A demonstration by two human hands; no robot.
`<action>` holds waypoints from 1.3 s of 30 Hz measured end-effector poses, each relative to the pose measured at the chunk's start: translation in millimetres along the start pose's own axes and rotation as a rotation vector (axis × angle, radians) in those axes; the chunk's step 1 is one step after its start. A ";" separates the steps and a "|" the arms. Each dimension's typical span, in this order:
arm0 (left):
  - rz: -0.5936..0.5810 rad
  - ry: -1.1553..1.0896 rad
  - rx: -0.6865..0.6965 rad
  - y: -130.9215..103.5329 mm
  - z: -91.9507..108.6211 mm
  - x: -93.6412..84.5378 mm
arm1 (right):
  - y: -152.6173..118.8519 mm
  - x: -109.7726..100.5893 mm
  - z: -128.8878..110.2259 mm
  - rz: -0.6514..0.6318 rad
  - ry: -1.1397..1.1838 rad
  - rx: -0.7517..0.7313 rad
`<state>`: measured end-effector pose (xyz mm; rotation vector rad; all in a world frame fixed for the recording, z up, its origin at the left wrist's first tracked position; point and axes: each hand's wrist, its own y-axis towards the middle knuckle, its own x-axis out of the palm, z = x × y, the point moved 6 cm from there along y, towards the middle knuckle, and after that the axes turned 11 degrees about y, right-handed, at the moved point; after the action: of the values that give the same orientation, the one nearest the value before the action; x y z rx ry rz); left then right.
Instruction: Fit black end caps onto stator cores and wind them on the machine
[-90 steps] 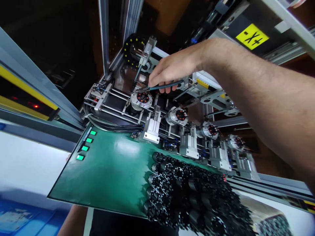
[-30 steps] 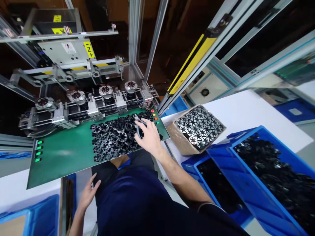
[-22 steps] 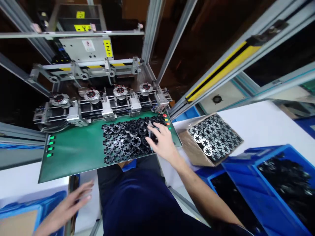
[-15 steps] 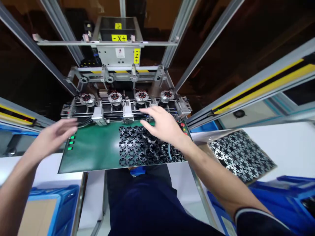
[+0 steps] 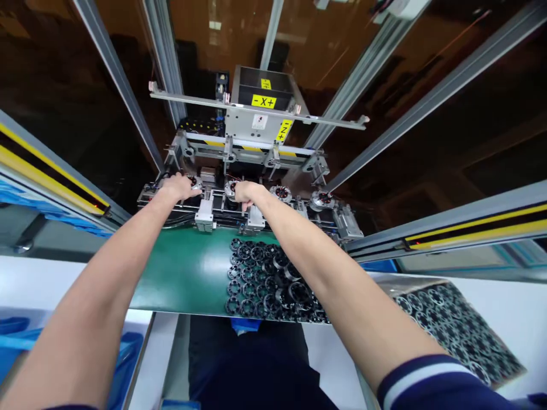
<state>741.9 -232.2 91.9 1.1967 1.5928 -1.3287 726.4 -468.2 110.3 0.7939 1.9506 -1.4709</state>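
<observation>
Each wound stator, the first [image 5: 193,182] under the left hand [image 5: 177,186] and the second [image 5: 231,189] under the right hand [image 5: 247,192], is closed on by curled fingers and, judged small, rigid and fine-wired, is best gripped at the metal rim.

wound stators [image 5: 280,192] (copper coils), seated in fixtures

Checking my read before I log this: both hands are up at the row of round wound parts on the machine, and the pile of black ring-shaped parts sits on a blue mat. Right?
Not quite. The head view shows the mat under the pile of black ring-shaped parts is green, not blue. The rest holds: the left hand and right hand are both up at the row of round wound parts on the machine.
</observation>
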 end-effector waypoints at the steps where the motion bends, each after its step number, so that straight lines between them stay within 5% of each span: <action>1: -0.024 0.002 0.005 1.5 1.8 -3.5 | -2.3 -1.9 -4.8 -0.017 -0.016 0.008; 7: 0.039 -0.023 0.063 -21.2 -7.0 -55.3 | -43.5 -26.0 -12.5 0.059 -0.096 -0.123; 10: 0.090 -0.039 0.162 -60.6 -19.8 -53.5 | -75.0 -14.3 -13.3 0.171 -0.110 -0.305; 12: 0.048 -0.038 0.261 -98.2 -19.1 -25.7 | -96.8 19.2 -20.4 0.194 -0.118 -0.442; 15: -0.112 -0.028 0.371 -159.9 -4.1 45.5 | -119.2 98.6 -39.2 0.125 -0.139 -0.565; 19: -0.167 -0.032 0.253 -219.6 18.3 134.0 | -125.0 193.9 -63.0 0.084 -0.184 -0.571; 23: -0.081 -0.086 0.085 -251.2 27.5 177.9 | -124.2 229.8 -66.3 0.113 -0.202 -0.569; 27: -0.007 -0.179 0.048 -263.4 16.8 175.2 | -130.7 197.3 -42.9 0.168 -0.173 -0.607; 32: 0.163 -0.320 0.128 -243.4 16.2 108.2 | -141.4 81.7 40.8 0.296 -0.112 -0.540; 36: 0.270 -0.456 0.262 -202.6 68.0 39.3 | -149.5 -12.7 151.3 0.446 -0.064 -0.322; 39: 0.301 -0.507 0.337 -161.3 129.9 -7.0 | -152.0 -50.0 233.7 0.539 -0.031 -0.104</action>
<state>586.5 -366.1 120.9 1.1181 0.8213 -1.5771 666.9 -734.0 187.9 1.1303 1.6015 -1.0425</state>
